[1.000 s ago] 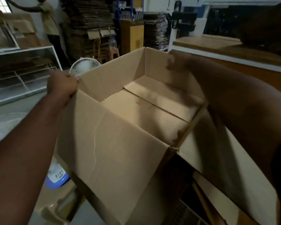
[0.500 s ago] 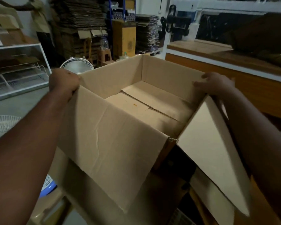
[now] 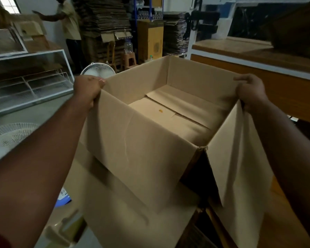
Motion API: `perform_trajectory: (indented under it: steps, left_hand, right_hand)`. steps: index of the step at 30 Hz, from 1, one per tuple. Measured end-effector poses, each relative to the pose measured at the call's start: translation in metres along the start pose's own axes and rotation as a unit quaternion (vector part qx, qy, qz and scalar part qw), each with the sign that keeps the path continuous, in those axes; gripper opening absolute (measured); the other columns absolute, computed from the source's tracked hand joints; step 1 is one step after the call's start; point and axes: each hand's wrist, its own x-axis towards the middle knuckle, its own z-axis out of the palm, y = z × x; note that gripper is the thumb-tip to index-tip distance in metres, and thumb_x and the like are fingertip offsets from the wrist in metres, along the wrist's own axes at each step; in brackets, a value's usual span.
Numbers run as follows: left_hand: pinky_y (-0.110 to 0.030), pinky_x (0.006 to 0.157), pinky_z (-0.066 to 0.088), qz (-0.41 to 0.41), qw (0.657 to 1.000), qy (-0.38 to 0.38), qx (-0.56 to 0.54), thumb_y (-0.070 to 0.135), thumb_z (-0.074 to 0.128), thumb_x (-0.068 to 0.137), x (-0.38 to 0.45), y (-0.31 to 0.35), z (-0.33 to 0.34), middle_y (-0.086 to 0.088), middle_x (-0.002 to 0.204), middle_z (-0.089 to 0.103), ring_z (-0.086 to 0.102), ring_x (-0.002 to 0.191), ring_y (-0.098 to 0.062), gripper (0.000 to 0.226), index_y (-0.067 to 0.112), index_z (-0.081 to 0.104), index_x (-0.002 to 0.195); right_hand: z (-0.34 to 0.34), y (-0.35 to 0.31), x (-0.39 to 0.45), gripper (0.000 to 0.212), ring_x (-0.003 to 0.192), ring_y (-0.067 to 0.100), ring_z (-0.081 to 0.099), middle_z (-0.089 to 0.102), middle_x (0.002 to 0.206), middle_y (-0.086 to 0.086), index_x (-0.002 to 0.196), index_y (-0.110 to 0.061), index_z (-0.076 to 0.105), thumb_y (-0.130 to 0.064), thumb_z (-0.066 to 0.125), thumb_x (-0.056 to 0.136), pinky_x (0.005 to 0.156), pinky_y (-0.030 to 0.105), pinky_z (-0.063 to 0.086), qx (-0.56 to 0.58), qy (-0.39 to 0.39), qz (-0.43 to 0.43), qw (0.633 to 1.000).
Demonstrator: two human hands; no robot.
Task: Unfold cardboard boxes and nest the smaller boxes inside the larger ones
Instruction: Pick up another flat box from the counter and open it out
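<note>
A large brown cardboard box (image 3: 200, 76) stands open in front of me, its bottom flaps folded flat inside with a small orange speck on them. My left hand (image 3: 87, 90) grips the box's left top corner. My right hand (image 3: 250, 91) grips the right top corner. The near top flap (image 3: 140, 149) hangs down towards me and the right flap (image 3: 240, 158) hangs down outside. Nothing lies inside the box.
A wooden counter (image 3: 258, 56) runs along the right. White fans (image 3: 98, 69) and a white wire rack (image 3: 27, 81) stand at the left. Stacks of flat cardboard (image 3: 104, 17) line the back wall, where another person (image 3: 70, 24) stands. A blue and white object (image 3: 64, 198) lies on the floor.
My right hand has moved from the far wall to the right corner of the box. The right flap has swung down and outward. The left hand kept its hold.
</note>
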Motion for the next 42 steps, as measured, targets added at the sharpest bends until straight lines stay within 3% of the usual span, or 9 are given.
perform_trajectory:
  steps: [4, 10, 13, 19, 22, 25, 30, 37, 42]
  left_hand:
    - [-0.036, 0.092, 0.060, -0.004, 0.999, -0.015, 0.039, 0.023, 0.082, 0.084, -0.005, -0.026, -0.002, -0.007, 0.101, 0.078, 0.072, 0.091, -0.017, 0.028, 0.014, 0.080, 0.110]
    - [-0.037, 0.091, 0.055, 0.096, 0.985, -0.063, 0.130, 0.026, 0.076, 0.092, -0.031, -0.013, 0.001, -0.006, 0.097, 0.076, 0.070, 0.092, -0.019, 0.022, 0.013, 0.081, 0.110]
    - [-0.042, 0.093, 0.058, 0.109, 0.981, -0.062, 0.149, 0.032, 0.076, 0.089, -0.039, -0.012, 0.005, -0.004, 0.097, 0.079, 0.072, 0.094, -0.021, 0.021, 0.019, 0.082, 0.104]
    - [-0.037, 0.105, 0.048, 0.050, 0.950, -0.132, 0.278, 0.031, 0.069, 0.092, -0.041, -0.048, -0.003, -0.003, 0.129, 0.072, 0.064, 0.119, -0.027, 0.024, 0.028, 0.079, 0.114]
    - [-0.043, 0.117, 0.038, -0.021, 0.931, -0.206, 0.299, 0.036, 0.070, 0.090, -0.042, -0.074, 0.005, -0.009, 0.156, 0.050, 0.049, 0.138, -0.034, 0.052, 0.027, 0.063, 0.141]
    - [-0.046, 0.115, 0.038, -0.012, 0.909, -0.208, 0.361, 0.040, 0.065, 0.097, -0.050, -0.093, 0.022, -0.015, 0.159, 0.043, 0.046, 0.141, -0.038, 0.062, 0.024, 0.047, 0.155]
    - [-0.048, 0.110, 0.037, 0.042, 0.845, -0.182, 0.501, 0.043, 0.048, 0.103, -0.050, -0.084, 0.034, -0.015, 0.151, 0.051, 0.047, 0.137, -0.039, 0.046, 0.024, 0.054, 0.145]
    - [-0.048, 0.114, 0.031, 0.051, 0.859, -0.214, 0.462, 0.028, 0.041, 0.110, -0.036, -0.097, 0.044, -0.024, 0.155, 0.044, 0.041, 0.142, -0.044, 0.044, 0.008, 0.048, 0.149]
    - [-0.054, 0.105, 0.044, 0.075, 0.853, -0.190, 0.480, 0.037, 0.039, 0.108, -0.039, -0.107, 0.045, -0.027, 0.138, 0.054, 0.052, 0.128, -0.046, 0.044, 0.008, 0.051, 0.138]
  right_hand:
    - [0.002, 0.024, -0.010, 0.039, 0.137, 0.031, 0.049, 0.045, 0.148, 0.004, 0.099, -0.043, 0.070, -0.005, 0.063, 0.092, 0.111, 0.052, 0.051, -0.068, -0.043, -0.032, 0.996]
    - [0.002, 0.036, -0.025, 0.037, 0.144, 0.026, 0.045, 0.040, 0.165, 0.005, 0.118, -0.025, 0.072, 0.002, 0.055, 0.099, 0.101, 0.034, 0.052, -0.159, -0.108, -0.026, 0.981]
    - [0.003, 0.044, -0.041, 0.017, 0.102, 0.019, 0.063, 0.069, 0.127, 0.006, 0.116, -0.020, 0.076, -0.024, 0.063, 0.105, 0.068, 0.022, 0.043, -0.269, -0.193, -0.076, 0.941]
    - [-0.027, 0.106, -0.060, 0.079, 0.067, 0.012, 0.066, 0.071, 0.071, -0.003, 0.076, -0.023, 0.076, -0.090, 0.035, 0.090, 0.067, 0.037, 0.054, -0.381, -0.329, -0.262, 0.823]
    - [-0.027, 0.140, -0.064, 0.066, 0.060, 0.008, 0.060, 0.064, 0.063, -0.009, 0.069, -0.026, 0.070, -0.070, 0.036, 0.105, 0.065, 0.038, 0.050, -0.397, -0.280, -0.402, 0.777]
    - [-0.018, 0.151, -0.069, 0.065, 0.053, 0.017, 0.053, 0.054, 0.056, -0.006, 0.062, -0.020, 0.058, -0.057, 0.036, 0.111, 0.061, 0.040, 0.045, -0.333, -0.243, -0.448, 0.793]
    - [-0.017, 0.152, -0.070, 0.070, 0.050, 0.018, 0.051, 0.051, 0.053, -0.002, 0.059, -0.017, 0.053, -0.063, 0.035, 0.109, 0.058, 0.042, 0.044, -0.325, -0.218, -0.419, 0.819]
    - [-0.017, 0.157, -0.080, 0.052, 0.052, 0.023, 0.051, 0.052, 0.054, 0.000, 0.061, -0.017, 0.059, -0.042, 0.050, 0.106, 0.062, 0.041, 0.042, -0.317, -0.201, -0.441, 0.816]
    - [-0.015, 0.157, -0.083, 0.052, 0.057, 0.026, 0.053, 0.054, 0.056, 0.001, 0.062, -0.016, 0.061, -0.044, 0.044, 0.102, 0.069, 0.043, 0.045, -0.336, -0.179, -0.418, 0.825]
